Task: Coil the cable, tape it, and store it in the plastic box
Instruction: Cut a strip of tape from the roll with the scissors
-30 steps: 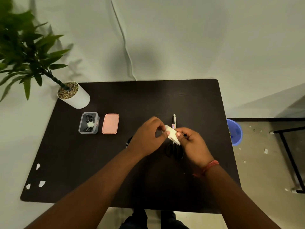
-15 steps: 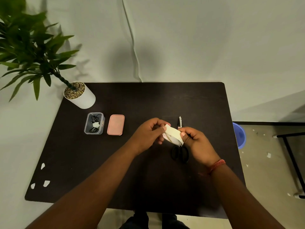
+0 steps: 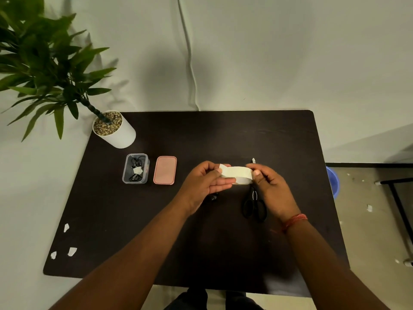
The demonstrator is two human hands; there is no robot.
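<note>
A roll of cream tape (image 3: 239, 175) is held above the middle of the dark table (image 3: 234, 135). My right hand (image 3: 270, 189) grips the roll at its right side. My left hand (image 3: 205, 182) pinches the tape's loose end (image 3: 223, 169) at the left. A clear plastic box (image 3: 135, 168) at the left holds coiled black cables bound with tape. Its pink lid (image 3: 165, 170) lies flat beside it. A small black piece of cable (image 3: 212, 197) shows under my left hand; the rest is hidden.
Black-handled scissors (image 3: 253, 205) lie on the table under my right hand. A potted plant in a white pot (image 3: 116, 133) stands at the table's back left corner. Small tape scraps (image 3: 67, 242) lie at the front left. A blue bin (image 3: 333, 181) sits on the floor at right.
Both hands have lifted and turned the tape roll so its flat band faces me. My left hand has drawn the loose end out to the left. The camera view shifted slightly.
</note>
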